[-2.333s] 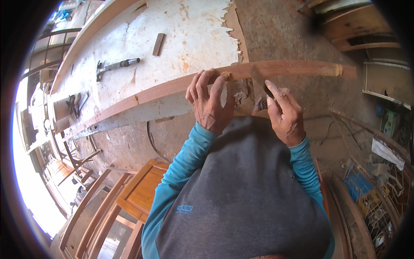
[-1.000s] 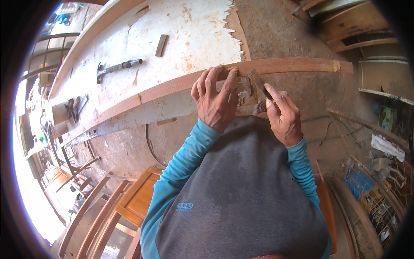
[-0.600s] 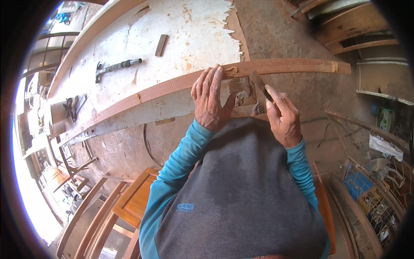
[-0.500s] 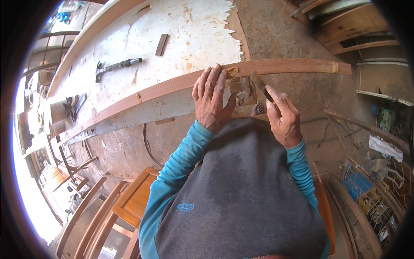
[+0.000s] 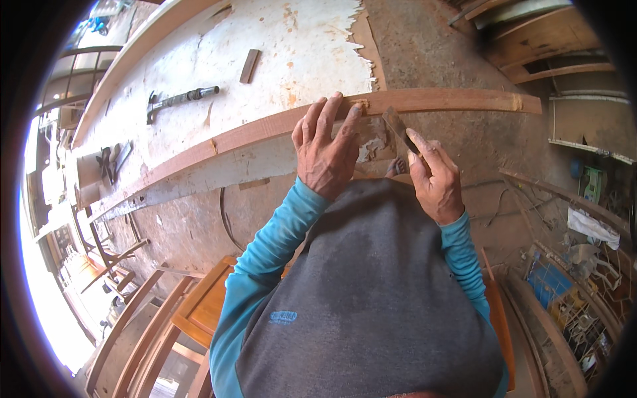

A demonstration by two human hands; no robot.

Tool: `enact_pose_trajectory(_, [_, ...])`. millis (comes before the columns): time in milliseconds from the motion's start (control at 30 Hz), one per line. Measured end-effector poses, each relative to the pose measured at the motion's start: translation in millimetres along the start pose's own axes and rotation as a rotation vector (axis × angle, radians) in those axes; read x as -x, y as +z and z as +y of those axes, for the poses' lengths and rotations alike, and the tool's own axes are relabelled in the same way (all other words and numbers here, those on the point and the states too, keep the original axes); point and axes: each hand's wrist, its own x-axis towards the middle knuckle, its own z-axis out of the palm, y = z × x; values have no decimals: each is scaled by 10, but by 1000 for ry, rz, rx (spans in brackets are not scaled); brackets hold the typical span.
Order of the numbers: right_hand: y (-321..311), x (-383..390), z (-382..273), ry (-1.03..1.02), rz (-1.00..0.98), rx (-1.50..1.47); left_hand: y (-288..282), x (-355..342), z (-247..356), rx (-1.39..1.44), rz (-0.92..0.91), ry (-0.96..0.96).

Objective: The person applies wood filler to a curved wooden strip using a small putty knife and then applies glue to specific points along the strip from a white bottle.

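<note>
A long wooden strip lies across the bench, its right part jutting past the bench end. My left hand rests on the strip with fingers stretched and apart. Its index fingertip touches a small tan patch of filler on the wood. Between the thumb and fingers of my right hand is a putty knife, a flat, dull brown blade. The knife's tip points toward the strip, just below its near edge. Another filler patch shows farther left on the strip.
On the white, peeling bench top lie a hammer and a small wood block. Dark hand tools sit at its left end. A wooden chair stands behind at the lower left. Crates and clutter fill the lower right.
My left index finger has spread away from the others and moved onto the filler patch. The putty knife has shifted slightly left in my right hand.
</note>
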Motion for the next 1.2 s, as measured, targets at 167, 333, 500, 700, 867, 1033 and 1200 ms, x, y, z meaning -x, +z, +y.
enact_pose_trajectory(167, [29,0,5,-26,18,-18,5,4,-67,-11,24,37])
enact_pose_trajectory(333, [25,-10,-8,-19,-10,0,-51,-62,-16,-50,-1,33])
enact_pose_trajectory(500, [53,-23,-30,-44,-11,16,-40,-7,-114,-91,-30,72])
enact_pose_trajectory(700, [207,-13,-111,-4,-1,-79,-79,-14,-236,41,30,-45])
enact_pose_trajectory(867, [556,-122,-309,-199,-76,-4,-157,-25,-364,-64,-17,-120])
enact_pose_trajectory(1033, [711,-157,-397,-154,-73,115,-110,1,-405,-48,32,-112])
enact_pose_trajectory(1200, [565,-167,-431,19,42,167,-59,31,-443,-51,58,-95])
